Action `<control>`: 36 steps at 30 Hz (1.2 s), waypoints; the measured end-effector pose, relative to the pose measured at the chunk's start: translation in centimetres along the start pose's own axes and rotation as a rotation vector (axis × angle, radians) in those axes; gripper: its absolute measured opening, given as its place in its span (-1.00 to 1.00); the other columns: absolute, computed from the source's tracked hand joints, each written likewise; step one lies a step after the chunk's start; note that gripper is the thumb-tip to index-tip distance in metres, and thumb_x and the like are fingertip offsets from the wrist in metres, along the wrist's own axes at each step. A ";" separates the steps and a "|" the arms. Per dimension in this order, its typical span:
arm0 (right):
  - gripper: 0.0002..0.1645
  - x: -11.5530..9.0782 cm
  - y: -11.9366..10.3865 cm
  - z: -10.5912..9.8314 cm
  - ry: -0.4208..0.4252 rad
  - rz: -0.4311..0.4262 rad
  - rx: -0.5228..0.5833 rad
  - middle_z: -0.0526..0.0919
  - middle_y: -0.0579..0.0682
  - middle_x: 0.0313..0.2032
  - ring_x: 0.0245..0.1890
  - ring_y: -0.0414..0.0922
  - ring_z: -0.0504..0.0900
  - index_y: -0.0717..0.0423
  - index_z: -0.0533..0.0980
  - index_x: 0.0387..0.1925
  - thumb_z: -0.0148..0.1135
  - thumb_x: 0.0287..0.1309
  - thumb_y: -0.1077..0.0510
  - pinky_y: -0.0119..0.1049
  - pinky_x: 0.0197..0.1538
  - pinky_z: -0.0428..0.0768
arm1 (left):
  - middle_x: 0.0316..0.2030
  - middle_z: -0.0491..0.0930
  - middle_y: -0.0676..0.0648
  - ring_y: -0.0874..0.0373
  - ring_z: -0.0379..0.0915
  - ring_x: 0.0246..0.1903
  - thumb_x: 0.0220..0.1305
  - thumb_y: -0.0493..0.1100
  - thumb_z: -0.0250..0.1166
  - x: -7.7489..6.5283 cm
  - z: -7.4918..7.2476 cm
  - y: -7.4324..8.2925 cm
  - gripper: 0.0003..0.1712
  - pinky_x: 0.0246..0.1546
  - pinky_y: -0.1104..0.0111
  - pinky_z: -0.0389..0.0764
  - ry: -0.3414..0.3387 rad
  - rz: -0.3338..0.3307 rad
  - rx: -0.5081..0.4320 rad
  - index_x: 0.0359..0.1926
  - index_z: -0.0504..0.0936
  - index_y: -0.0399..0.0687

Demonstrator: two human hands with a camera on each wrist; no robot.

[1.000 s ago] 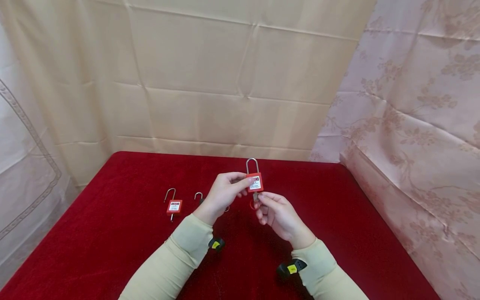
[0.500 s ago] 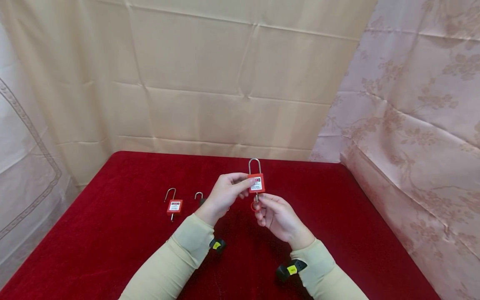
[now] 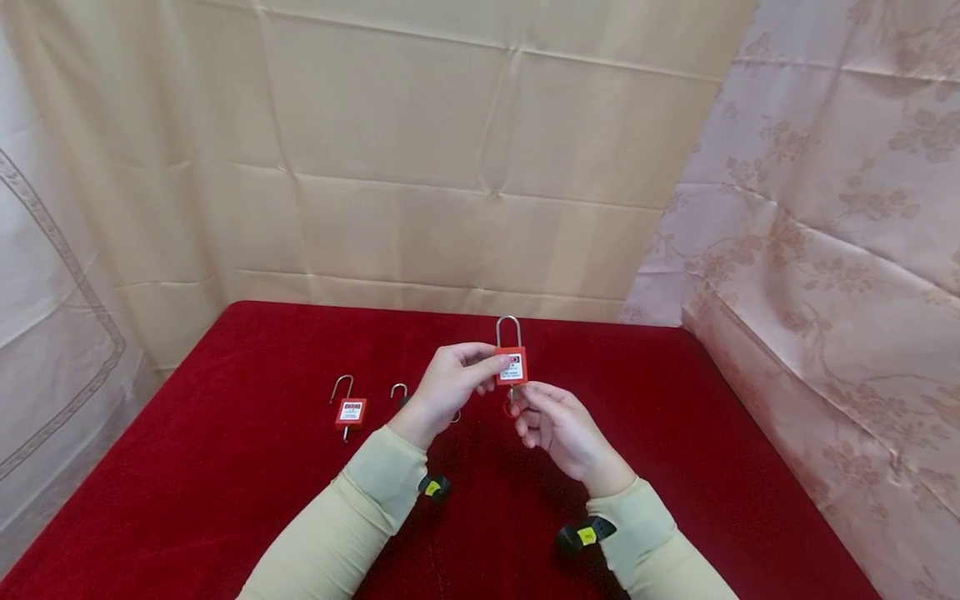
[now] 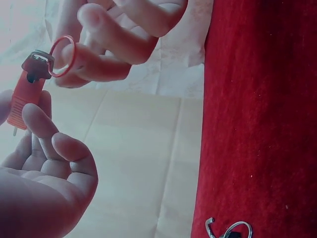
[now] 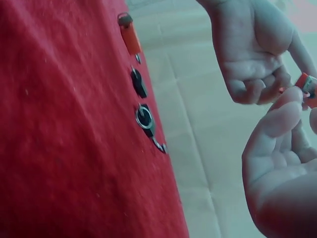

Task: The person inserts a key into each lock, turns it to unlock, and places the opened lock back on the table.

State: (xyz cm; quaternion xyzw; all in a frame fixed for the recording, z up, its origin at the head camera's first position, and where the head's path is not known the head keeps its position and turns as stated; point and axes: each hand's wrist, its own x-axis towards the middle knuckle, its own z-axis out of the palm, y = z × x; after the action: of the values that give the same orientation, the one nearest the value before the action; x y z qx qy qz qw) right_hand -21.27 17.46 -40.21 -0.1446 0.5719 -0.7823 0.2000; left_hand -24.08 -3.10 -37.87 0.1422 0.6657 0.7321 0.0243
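My left hand (image 3: pixel 435 392) holds a red padlock (image 3: pixel 512 377) upright, thumb on its white label and steel shackle pointing up. A key (image 4: pixel 37 64) sits in its underside, with a red ring (image 4: pixel 74 55) hanging from the key. Just below the padlock, my right hand (image 3: pixel 558 421) has thumb and index finger together at the key and ring, the other fingers curled. The exact contact of those fingertips is partly covered. From the right wrist view, only a small part of the padlock (image 5: pixel 312 99) shows past the right thumb.
A second red padlock (image 3: pixel 350 412) lies left on the red cloth (image 3: pixel 675 467), shackle raised and a key below. Two black items, one a black padlock (image 5: pixel 145 119) with a metal ring, lie near it, partly behind my left hand. A beige curtain (image 3: pixel 390 167) hangs behind.
The padlock has shifted slightly right in the left hand's hold. The right fingertips have moved a little to the key's right side, and more of the key and ring shows.
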 end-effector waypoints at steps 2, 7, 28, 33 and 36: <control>-0.79 0.0 -0.2 -0.2 0.042 -0.010 -0.037 0.58 -0.01 -0.32 -0.46 -0.21 0.56 0.05 0.60 -0.14 0.05 0.54 0.09 -0.39 -0.43 0.51 | -0.40 0.66 -0.10 0.12 0.49 -0.47 0.30 -0.17 0.41 0.0 -0.2 0.1 -0.69 -0.40 0.33 0.51 0.006 -0.002 0.012 -0.02 0.72 -0.29; -0.80 -0.2 -1.0 -0.6 0.132 -0.047 -0.129 0.61 0.03 -0.28 -0.43 -0.17 0.57 0.12 0.58 -0.07 0.13 0.50 0.09 -0.38 -0.42 0.54 | -0.38 0.66 -0.11 0.09 0.50 -0.45 0.30 -0.16 0.41 0.0 -0.6 0.5 -0.68 -0.39 0.34 0.52 0.016 -0.009 0.026 0.00 0.72 -0.26; -0.67 -1.7 -4.7 -1.6 0.371 -0.394 -0.484 0.65 0.20 -0.05 -0.27 -0.05 0.62 0.19 0.50 0.13 0.25 0.40 0.21 -0.31 -0.36 0.65 | -0.32 0.69 -0.13 0.06 0.53 -0.42 0.28 -0.07 0.44 -0.2 -0.3 0.5 -0.65 -0.41 0.35 0.52 -0.059 -0.080 0.138 0.02 0.73 -0.15; -0.62 -1.8 -4.8 -1.9 0.370 -0.429 -0.529 0.67 0.17 -0.02 -0.22 -0.02 0.62 0.22 0.51 0.18 0.26 0.38 0.24 -0.29 -0.33 0.66 | -0.33 0.70 -0.10 -0.04 0.55 -0.40 0.28 -0.09 0.45 -0.3 0.0 0.2 -0.66 -0.40 0.35 0.53 -0.086 -0.084 0.164 0.01 0.74 -0.15; -0.60 -1.7 -4.8 -1.9 0.361 -0.433 -0.555 0.66 0.22 0.00 -0.20 -0.02 0.63 0.24 0.52 0.19 0.28 0.37 0.25 -0.28 -0.33 0.66 | -0.36 0.70 -0.08 -0.02 0.55 -0.41 0.28 -0.11 0.44 -0.3 0.2 -0.1 -0.69 -0.40 0.35 0.52 -0.111 -0.077 0.175 -0.02 0.75 -0.16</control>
State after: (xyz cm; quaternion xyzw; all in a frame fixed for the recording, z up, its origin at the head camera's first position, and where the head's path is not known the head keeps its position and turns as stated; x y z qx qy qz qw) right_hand -21.33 21.18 -36.17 -0.1705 0.7439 -0.6350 -0.1200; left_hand -23.75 -2.91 -37.99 0.1583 0.7298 0.6607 0.0766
